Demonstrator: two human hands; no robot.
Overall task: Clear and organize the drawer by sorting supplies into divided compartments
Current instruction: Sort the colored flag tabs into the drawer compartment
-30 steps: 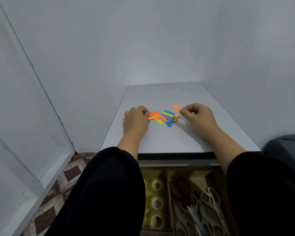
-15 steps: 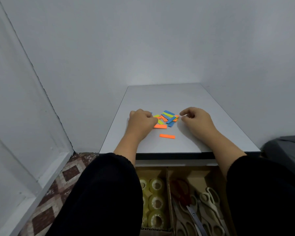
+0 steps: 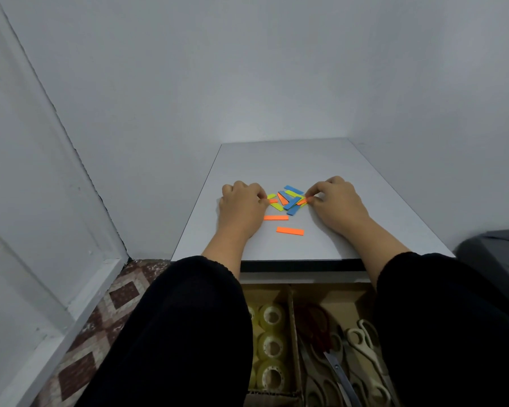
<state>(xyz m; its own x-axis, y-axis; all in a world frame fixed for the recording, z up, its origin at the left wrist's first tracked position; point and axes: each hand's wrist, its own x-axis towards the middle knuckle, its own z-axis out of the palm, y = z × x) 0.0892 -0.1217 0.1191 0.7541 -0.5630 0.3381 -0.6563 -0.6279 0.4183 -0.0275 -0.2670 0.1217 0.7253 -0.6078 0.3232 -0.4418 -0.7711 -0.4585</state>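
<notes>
The sorting looks partly done, judging by the open drawer (image 3: 291, 284) below the counter (image 3: 379, 218): its left compartment already holds rolls of clear tape (image 3: 272, 345) stacked in a column, and the compartment right of the cardboard divider (image 3: 294, 333) holds several pairs of scissors (image 3: 362, 342), one red-handled and the others pale-handled. What seems left is the heap of coloured paper strips (image 3: 288, 198) on the counter, orange, blue and yellow-green pieces lying across one another between the two hands. Two orange strips (image 3: 290, 231) lie apart from the heap, nearer the counter's front edge, one behind the other. The left hand (image 3: 241, 205) has its fingers curled at the heap's left side and appears to pinch a small orange strip there. The right hand (image 3: 334, 202) pinches another orange strip at the heap's right edge between thumb and fingertips. So the step in hand is probably picking the orange pieces out by colour; no strip is in the drawer as far as can be seen, and whether a free compartment awaits them is hidden by the sleeves (image 3: 174, 333)
</notes>
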